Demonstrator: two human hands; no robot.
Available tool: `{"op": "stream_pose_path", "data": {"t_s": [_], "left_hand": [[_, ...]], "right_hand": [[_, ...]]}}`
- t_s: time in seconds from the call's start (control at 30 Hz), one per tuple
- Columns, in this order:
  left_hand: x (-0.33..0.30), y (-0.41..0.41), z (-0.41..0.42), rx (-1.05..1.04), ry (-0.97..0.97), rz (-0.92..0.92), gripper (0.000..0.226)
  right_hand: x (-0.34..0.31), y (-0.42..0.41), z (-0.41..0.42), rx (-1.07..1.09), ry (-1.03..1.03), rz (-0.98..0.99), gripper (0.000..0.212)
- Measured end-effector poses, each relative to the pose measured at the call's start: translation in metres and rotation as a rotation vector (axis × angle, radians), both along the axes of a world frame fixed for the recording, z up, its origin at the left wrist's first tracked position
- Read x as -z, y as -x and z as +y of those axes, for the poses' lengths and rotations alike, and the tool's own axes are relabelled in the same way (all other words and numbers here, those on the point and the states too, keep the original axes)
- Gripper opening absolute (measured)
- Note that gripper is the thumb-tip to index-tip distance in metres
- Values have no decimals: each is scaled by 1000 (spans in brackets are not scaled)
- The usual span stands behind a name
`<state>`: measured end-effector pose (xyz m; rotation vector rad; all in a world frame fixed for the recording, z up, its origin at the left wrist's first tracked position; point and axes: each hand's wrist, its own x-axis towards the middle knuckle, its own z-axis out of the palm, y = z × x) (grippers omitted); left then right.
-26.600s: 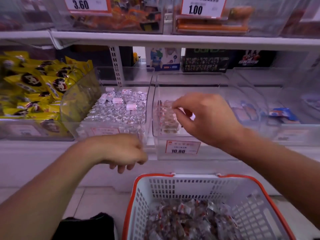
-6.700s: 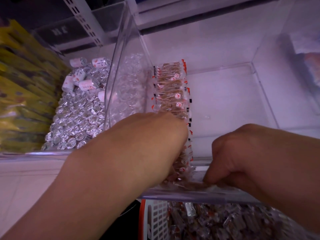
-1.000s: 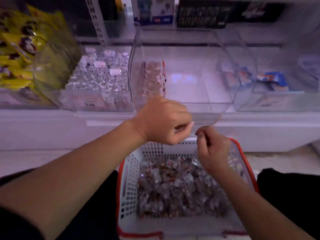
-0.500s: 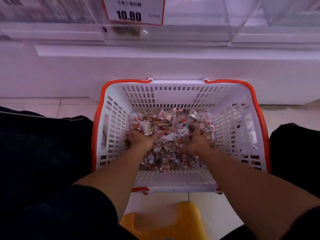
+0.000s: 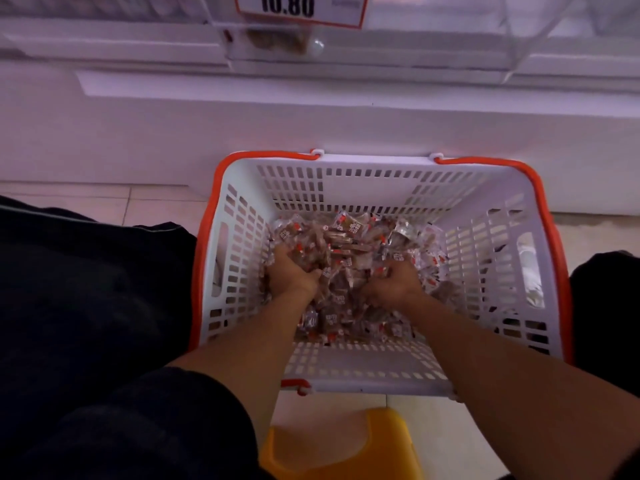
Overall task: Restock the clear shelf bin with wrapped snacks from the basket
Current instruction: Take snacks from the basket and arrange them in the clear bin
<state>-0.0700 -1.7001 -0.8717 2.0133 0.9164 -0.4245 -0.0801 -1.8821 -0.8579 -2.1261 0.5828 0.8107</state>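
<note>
A white basket (image 5: 381, 181) with an orange rim stands on the floor below the shelf. A heap of small clear-wrapped brown snacks (image 5: 349, 244) with red marks fills its bottom. My left hand (image 5: 294, 271) is dug into the left of the heap, fingers curled round a bunch of snacks. On the right of the heap, my right hand (image 5: 394, 285) curls round another bunch. Only the front lip of the clear shelf bin (image 5: 433, 39), with its 10.80 price tag (image 5: 298, 8), shows at the top edge.
The white shelf base (image 5: 311, 116) runs across behind the basket. My dark-clothed knees (image 5: 86, 306) flank the basket on both sides. A yellow stool (image 5: 339, 445) sits under me at the near edge. Tiled floor (image 5: 104, 199) shows on the left.
One second ago both hands were up at the bin's front edge. They dropped into the basket, and since half a second ago they have closed further into the heap of snacks.
</note>
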Motion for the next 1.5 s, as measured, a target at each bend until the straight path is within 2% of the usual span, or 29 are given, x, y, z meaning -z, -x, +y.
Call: {"op": "stream_pose_path", "data": {"t_s": [0.1, 0.2, 0.27, 0.33, 0.37, 0.47, 0.57, 0.63, 0.73, 0.8, 0.9, 0.97, 1.03, 1.1, 1.17, 1.3, 1.4, 1.5], "left_hand": [[-3, 9, 2, 56, 117, 76, 66], [-13, 19, 4, 150, 275, 180, 68], [-21, 24, 6, 143, 444, 278, 54], [-37, 26, 9, 106, 618, 371, 29], [-44, 26, 11, 89, 676, 380, 25], [-70, 17, 15, 49, 804, 301, 48], [-111, 1, 7, 167, 863, 191, 56], [-147, -15, 2, 249, 865, 128, 46], [-217, -39, 1, 428, 904, 95, 17], [-268, -50, 4, 555, 915, 75, 11], [-333, -56, 6, 680, 898, -19, 9], [-362, -58, 4, 654, 908, -116, 11], [-380, -61, -2, 588, 1000, -165, 16], [-390, -64, -9, 563, 1112, -162, 20], [-396, -68, -17, 563, 1201, -160, 22], [-398, -74, -20, 525, 1379, -181, 24], [-396, -77, -17, 567, 1395, -154, 33], [-396, -77, -22, 630, 1401, -104, 29]], "right_hand": [[-23, -1, 3, 18, 12, -17, 20], [-40, -4, 2, 156, -128, -77, 19], [-56, 0, 5, 292, -187, 5, 8], [-69, 6, 6, 317, -220, -11, 14], [-78, 9, 5, 309, -287, -32, 16], [-109, 7, 5, 342, -455, 63, 18], [-156, -11, 3, 255, -565, 71, 21], [-194, -25, 0, 186, -593, 26, 24], [-256, -37, -9, 92, -629, -134, 13], [-297, -38, -16, 27, -688, -214, 7], [-346, -39, -24, -42, -791, -295, 21], [-367, -41, -23, -5, -796, -420, 34], [-377, -47, -16, 60, -788, -594, 35], [-381, -54, -9, 159, -847, -709, 24], [-386, -61, -5, 192, -906, -710, 26], [-395, -66, -12, 128, -857, -757, 32], [-392, -65, -12, 210, -874, -792, 30], [-387, -64, -4, 269, -813, -828, 27]]}}
